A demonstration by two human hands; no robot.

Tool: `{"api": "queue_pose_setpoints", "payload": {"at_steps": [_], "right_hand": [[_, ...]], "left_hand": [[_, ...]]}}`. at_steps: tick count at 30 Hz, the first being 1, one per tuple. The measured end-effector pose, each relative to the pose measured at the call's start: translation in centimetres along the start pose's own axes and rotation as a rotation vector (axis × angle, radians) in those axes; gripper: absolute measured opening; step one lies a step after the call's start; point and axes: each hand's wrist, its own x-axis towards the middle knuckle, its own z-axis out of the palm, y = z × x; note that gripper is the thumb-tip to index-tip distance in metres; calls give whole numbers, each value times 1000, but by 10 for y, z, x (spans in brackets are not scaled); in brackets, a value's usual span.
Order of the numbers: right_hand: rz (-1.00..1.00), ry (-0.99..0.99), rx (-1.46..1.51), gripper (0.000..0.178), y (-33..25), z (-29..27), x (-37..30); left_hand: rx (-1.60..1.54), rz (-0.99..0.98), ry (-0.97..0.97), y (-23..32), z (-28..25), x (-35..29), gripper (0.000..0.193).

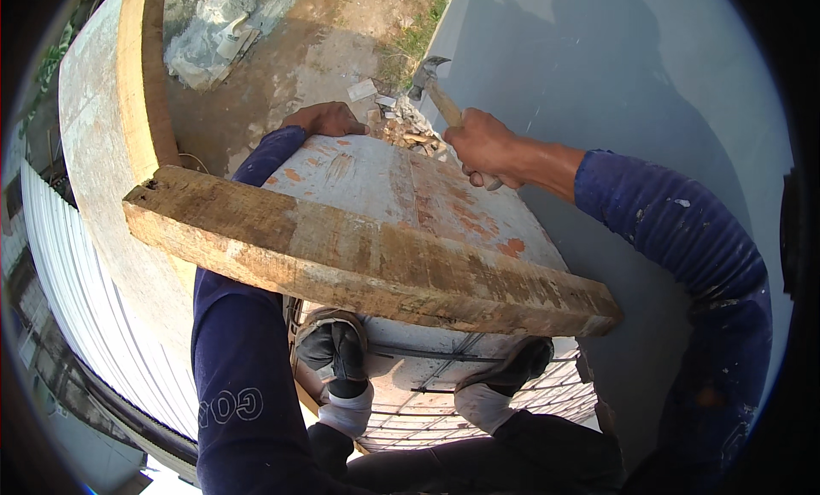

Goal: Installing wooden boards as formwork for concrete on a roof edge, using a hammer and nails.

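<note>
The right hand grips a hammer raised above the panel's far edge; the left hand clasps that far edge, beyond the plank.

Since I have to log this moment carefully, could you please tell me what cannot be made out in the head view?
- Left hand: its fingers curl over the far edge of the board, so their grip is hidden.
- Hammer: the handle's lower end is covered by the right hand.
- Wire mesh: partly hidden behind the timber beam and the feet.
- Rubble past the board: too small to identify pieces.
</note>
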Motion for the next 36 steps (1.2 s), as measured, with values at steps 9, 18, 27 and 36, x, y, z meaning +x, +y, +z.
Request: {"api": "queue_pose_setpoints", "payload": {"at_steps": [9, 18, 27, 36], "right_hand": [[71, -188, -18, 32, -6, 2, 4], [137, -104, 61, 34, 4, 5, 0], [39, 401, 241, 28, -21, 26, -6], [-198, 223, 538, 29, 4, 1, 20]], "left_hand": [[-26, 29, 22, 0, -4, -1, 53], [-42, 63, 19, 2, 0, -1, 52], [-66, -30, -12, -4, 0, -7, 52], [-98, -7, 17, 0, -1, 0, 50]]}}
